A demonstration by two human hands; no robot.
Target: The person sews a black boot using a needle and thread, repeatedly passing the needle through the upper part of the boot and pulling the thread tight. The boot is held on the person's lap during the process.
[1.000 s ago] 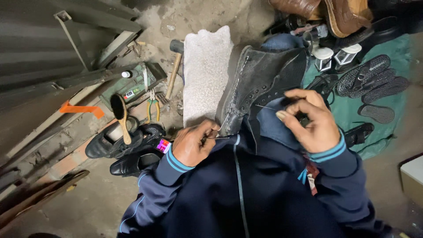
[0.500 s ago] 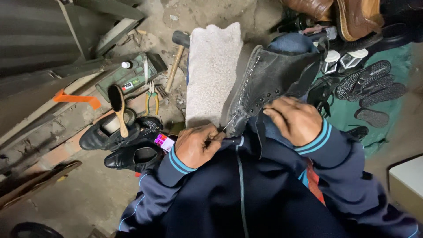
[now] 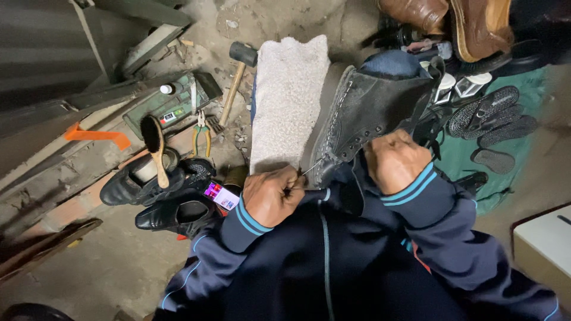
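hands stitching a dark boot on the lap

left hand (image 3: 272, 199) is clenched around a thin awl-like tool (image 3: 309, 169), its tip touching the boot (image 3: 369, 113) near the sole edge; right hand (image 3: 395, 160) is clamped on the boot's upper, pressing it against the knee; a grey carpet strip (image 3: 288, 101) lies just beside it.

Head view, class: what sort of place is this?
Probably a cobbler's workspace: the left hand works a black boot on the lap, with a mallet, loose soles and black shoes around.
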